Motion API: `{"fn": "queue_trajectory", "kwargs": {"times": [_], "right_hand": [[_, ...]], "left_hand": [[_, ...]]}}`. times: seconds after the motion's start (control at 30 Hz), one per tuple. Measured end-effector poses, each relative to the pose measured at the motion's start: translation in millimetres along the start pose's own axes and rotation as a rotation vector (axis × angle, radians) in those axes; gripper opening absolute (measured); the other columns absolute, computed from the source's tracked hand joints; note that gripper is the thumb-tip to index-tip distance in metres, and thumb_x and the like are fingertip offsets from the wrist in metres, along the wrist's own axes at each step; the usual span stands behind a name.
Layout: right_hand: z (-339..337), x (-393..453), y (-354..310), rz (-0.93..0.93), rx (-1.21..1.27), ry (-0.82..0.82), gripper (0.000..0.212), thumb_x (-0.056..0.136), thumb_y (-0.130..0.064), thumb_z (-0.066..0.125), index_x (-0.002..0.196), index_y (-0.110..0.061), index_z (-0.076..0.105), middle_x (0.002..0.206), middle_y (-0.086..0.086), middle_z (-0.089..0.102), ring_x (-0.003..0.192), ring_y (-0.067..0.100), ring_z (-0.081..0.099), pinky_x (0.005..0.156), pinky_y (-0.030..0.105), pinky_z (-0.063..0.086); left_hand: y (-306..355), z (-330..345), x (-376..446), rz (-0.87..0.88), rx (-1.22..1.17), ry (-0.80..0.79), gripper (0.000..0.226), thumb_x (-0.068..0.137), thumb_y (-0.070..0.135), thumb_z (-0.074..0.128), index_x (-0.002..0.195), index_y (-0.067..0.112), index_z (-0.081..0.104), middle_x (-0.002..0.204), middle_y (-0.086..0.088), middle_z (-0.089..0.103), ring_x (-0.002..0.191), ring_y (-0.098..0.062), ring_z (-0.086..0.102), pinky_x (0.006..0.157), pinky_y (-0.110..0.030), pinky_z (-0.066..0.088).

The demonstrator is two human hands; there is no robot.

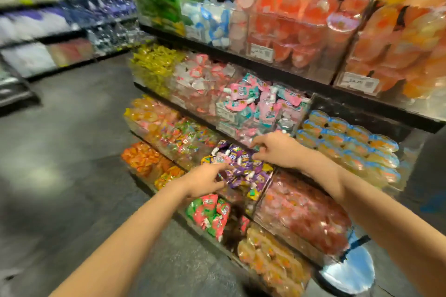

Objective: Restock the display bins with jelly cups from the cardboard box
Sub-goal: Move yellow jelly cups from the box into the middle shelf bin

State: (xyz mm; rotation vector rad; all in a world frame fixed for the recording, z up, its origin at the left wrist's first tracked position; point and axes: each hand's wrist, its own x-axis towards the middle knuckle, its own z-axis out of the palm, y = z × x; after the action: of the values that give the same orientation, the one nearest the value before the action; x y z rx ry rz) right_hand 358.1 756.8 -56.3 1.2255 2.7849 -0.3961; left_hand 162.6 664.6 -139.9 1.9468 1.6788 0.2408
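Both my hands reach into a clear display bin (261, 190) heaped with purple and yellow spouted jelly pouches (243, 169) on a low shelf. My left hand (206, 179) comes from the lower left, and its index finger and thumb pinch a pouch at the pile's left edge. My right hand (277, 149) lies over the back of the pile with bent fingers touching the pouches. Blue-lidded orange jelly cups (350, 147) are stacked to the right. A bin of pink-red jelly cups (304, 214) sits just below my right forearm. No cardboard box is in view.
The tiered black shelf (289, 77) carries several clear bins of sweets: pink pouches (255, 103), green-red pouches (212, 214), orange cups (301, 31). Grey floor (72, 152) lies to the left, with blurred shelving beyond. A round shiny stool top (350, 272) stands at the lower right.
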Motion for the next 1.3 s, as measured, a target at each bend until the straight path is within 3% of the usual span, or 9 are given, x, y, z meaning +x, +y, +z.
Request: {"fn": "queue_trajectory", "kwargs": {"times": [0.17, 0.3, 0.5, 0.67, 0.83, 0.93, 1.03, 1.17, 1.3], "right_hand": [[28, 37, -172, -0.287, 0.004, -0.014, 0.031, 0.088, -0.031, 0.064, 0.118, -0.02, 0.064, 0.093, 0.005, 0.068, 0.096, 0.024, 0.063, 0.077, 0.029, 0.043], [60, 50, -312, -0.507, 0.03, -0.016, 0.033, 0.086, -0.03, 0.067, 0.117, -0.019, 0.066, 0.105, 0.004, 0.07, 0.102, 0.02, 0.063, 0.086, 0.027, 0.043], [112, 64, -503, -0.792, 0.013, -0.142, 0.036, 0.083, -0.031, 0.071, 0.117, -0.021, 0.067, 0.102, 0.005, 0.069, 0.098, 0.021, 0.063, 0.087, 0.031, 0.047], [152, 73, -640, -0.99, -0.046, -0.238, 0.035, 0.084, -0.029, 0.07, 0.117, -0.016, 0.066, 0.1, 0.006, 0.068, 0.094, 0.02, 0.062, 0.084, 0.028, 0.042], [204, 81, -760, -1.082, -0.007, -0.342, 0.033, 0.084, -0.027, 0.071, 0.114, -0.014, 0.067, 0.105, 0.005, 0.069, 0.097, 0.017, 0.063, 0.088, 0.031, 0.048], [235, 93, -831, -1.118, -0.009, -0.402, 0.033, 0.085, -0.026, 0.069, 0.116, -0.015, 0.067, 0.105, 0.005, 0.067, 0.097, 0.019, 0.062, 0.088, 0.032, 0.049], [258, 115, -902, -1.118, -0.009, -0.439, 0.032, 0.087, -0.025, 0.067, 0.118, -0.015, 0.065, 0.101, 0.003, 0.064, 0.097, 0.02, 0.061, 0.086, 0.032, 0.048], [286, 131, -983, -1.11, -0.031, -0.509, 0.033, 0.088, -0.025, 0.066, 0.119, -0.016, 0.064, 0.103, 0.002, 0.064, 0.098, 0.018, 0.06, 0.087, 0.031, 0.048], [314, 147, -1056, -1.127, -0.082, -0.529, 0.031, 0.087, -0.026, 0.066, 0.117, -0.018, 0.065, 0.104, 0.002, 0.066, 0.098, 0.018, 0.059, 0.086, 0.029, 0.046]], "left_hand": [[-93, -25, -156, -0.205, 0.007, 0.14, 0.041, 0.091, 0.024, 0.06, 0.13, 0.016, 0.054, 0.115, -0.002, 0.066, 0.104, -0.021, 0.063, 0.087, -0.028, 0.046], [-160, -25, -285, -0.38, -0.094, 0.249, 0.036, 0.09, 0.017, 0.06, 0.125, 0.017, 0.058, 0.108, -0.001, 0.068, 0.096, -0.017, 0.065, 0.088, -0.028, 0.049], [-233, -3, -457, -0.634, -0.206, 0.422, 0.036, 0.09, 0.013, 0.058, 0.126, 0.017, 0.059, 0.11, -0.001, 0.068, 0.1, -0.017, 0.064, 0.091, -0.028, 0.047], [-279, 22, -563, -0.811, -0.33, 0.491, 0.033, 0.094, 0.013, 0.055, 0.127, 0.016, 0.058, 0.109, 0.001, 0.067, 0.098, -0.013, 0.062, 0.079, -0.013, 0.041], [-332, 38, -646, -0.936, -0.456, 0.482, 0.027, 0.097, 0.016, 0.05, 0.122, 0.013, 0.058, 0.083, 0.018, 0.055, 0.07, 0.002, 0.05, 0.06, -0.004, 0.036], [-376, 37, -702, -0.991, -0.475, 0.48, 0.029, 0.095, 0.019, 0.05, 0.122, 0.017, 0.06, 0.098, 0.004, 0.066, 0.084, -0.01, 0.061, 0.076, -0.019, 0.048], [-419, 25, -762, -1.066, -0.556, 0.509, 0.027, 0.095, 0.018, 0.051, 0.12, 0.019, 0.061, 0.103, 0.004, 0.066, 0.097, -0.019, 0.064, 0.088, -0.036, 0.051], [-464, 8, -837, -1.13, -0.587, 0.547, 0.029, 0.095, 0.014, 0.049, 0.122, 0.018, 0.061, 0.097, 0.011, 0.062, 0.094, -0.003, 0.06, 0.092, -0.02, 0.047], [-520, -11, -895, -1.157, -0.612, 0.593, 0.027, 0.096, 0.016, 0.049, 0.119, 0.024, 0.06, 0.095, 0.02, 0.062, 0.094, 0.003, 0.059, 0.09, -0.014, 0.045]]}}
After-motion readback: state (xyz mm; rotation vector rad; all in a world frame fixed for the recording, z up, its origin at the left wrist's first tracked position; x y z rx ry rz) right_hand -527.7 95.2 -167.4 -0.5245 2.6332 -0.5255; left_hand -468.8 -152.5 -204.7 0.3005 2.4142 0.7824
